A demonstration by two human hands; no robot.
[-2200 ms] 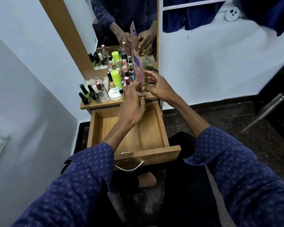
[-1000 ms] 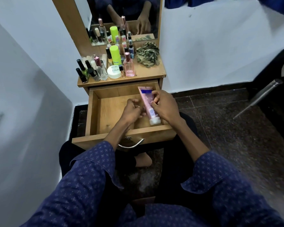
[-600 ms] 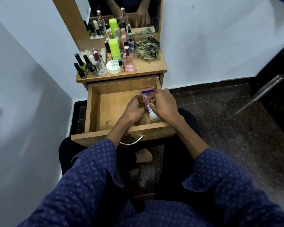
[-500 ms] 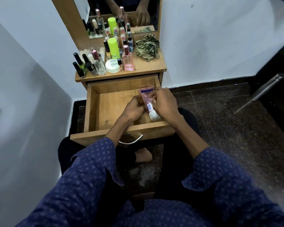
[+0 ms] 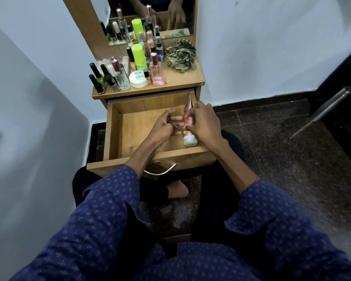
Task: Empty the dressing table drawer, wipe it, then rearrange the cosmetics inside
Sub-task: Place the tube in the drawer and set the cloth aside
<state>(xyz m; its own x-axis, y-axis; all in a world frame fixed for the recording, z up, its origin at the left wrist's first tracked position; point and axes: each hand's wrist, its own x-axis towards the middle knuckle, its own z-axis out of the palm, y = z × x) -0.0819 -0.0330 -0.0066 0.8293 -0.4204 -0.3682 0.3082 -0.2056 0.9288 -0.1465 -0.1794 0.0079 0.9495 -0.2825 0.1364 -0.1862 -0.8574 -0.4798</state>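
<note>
The wooden drawer point(image 5: 114, 128) is pulled out and its bottom is bare. A pink tube point(image 5: 188, 116) with a white cap stands on edge against the drawer's right wall, cap toward me. My right hand point(image 5: 205, 122) grips the tube's middle from the right. My left hand point(image 5: 164, 126) is beside it on the left, fingers curled and touching the tube's side. On the tabletop point(image 5: 182, 80) stand several cosmetics: nail polish bottles point(image 5: 98, 78), a lime green bottle point(image 5: 139, 57), a white jar point(image 5: 138, 79), a pink perfume bottle point(image 5: 156, 71).
A crumpled green patterned cloth point(image 5: 181, 55) lies at the tabletop's back right. A mirror point(image 5: 146, 17) rises behind. White walls close in at left and behind. A metal chair leg point(image 5: 322, 110) slants over the dark stone floor at right.
Both hands carried the pink tube from the tabletop down into the drawer. In the last half second it turned onto its edge against the right wall.
</note>
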